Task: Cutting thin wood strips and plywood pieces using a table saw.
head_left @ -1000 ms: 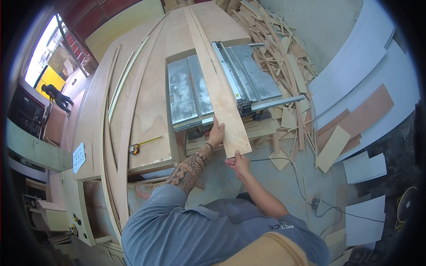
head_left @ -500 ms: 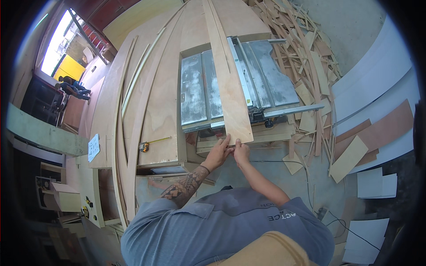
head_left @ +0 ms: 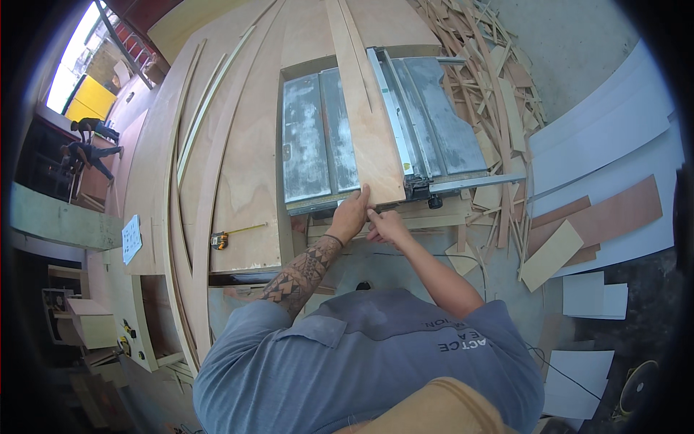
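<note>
A long plywood strip (head_left: 372,137) lies lengthwise over the grey metal table saw (head_left: 303,137), beside the saw's pale metal fence (head_left: 392,116). At its near left corner my left hand (head_left: 351,213) grips the strip, thumb on top and fingers below. My right hand (head_left: 389,227) is just off the strip's near end, close against my left hand. Its fingers are curled, and whether anything is in them is hidden. A dark split or line runs along the strip's far part. The saw blade is not visible.
A yellow tape measure (head_left: 220,240) lies extended on the plywood worktop (head_left: 249,188) at left, near several long strips (head_left: 224,141). Offcuts (head_left: 499,79) are heaped at right. White sheets (head_left: 600,152) lie beyond them. Two people (head_left: 94,148) bend over a board far left.
The plywood strip has slid forward, away from me, and its near end is now about level with the saw's front edge. My right hand has come off that end and curled.
</note>
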The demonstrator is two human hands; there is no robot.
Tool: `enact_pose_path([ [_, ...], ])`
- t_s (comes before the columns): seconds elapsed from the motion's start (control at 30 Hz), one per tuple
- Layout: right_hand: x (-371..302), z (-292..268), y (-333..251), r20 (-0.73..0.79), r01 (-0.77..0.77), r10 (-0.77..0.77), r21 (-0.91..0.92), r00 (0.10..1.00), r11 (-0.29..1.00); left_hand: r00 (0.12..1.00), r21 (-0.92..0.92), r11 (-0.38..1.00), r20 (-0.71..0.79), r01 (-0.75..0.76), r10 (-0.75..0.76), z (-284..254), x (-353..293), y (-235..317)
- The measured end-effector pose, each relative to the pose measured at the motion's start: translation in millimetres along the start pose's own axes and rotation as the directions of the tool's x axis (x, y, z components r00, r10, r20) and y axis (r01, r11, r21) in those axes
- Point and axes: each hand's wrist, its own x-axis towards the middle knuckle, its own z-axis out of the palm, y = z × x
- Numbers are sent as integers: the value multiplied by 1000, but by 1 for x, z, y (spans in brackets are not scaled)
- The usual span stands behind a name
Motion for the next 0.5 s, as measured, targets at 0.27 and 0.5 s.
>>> enact_pose_path([
  [0.27, -20, -64, -66, -511, 396, -715, -601, 477, 694, 997, -27, 997, 19, 73, -72, -13, 51, -26],
  [0.5, 65, -70, -78, -644, -44, -588, -692, 490, 721, 994, -43, 993, 19, 112, -111, -23, 96, -53],
])
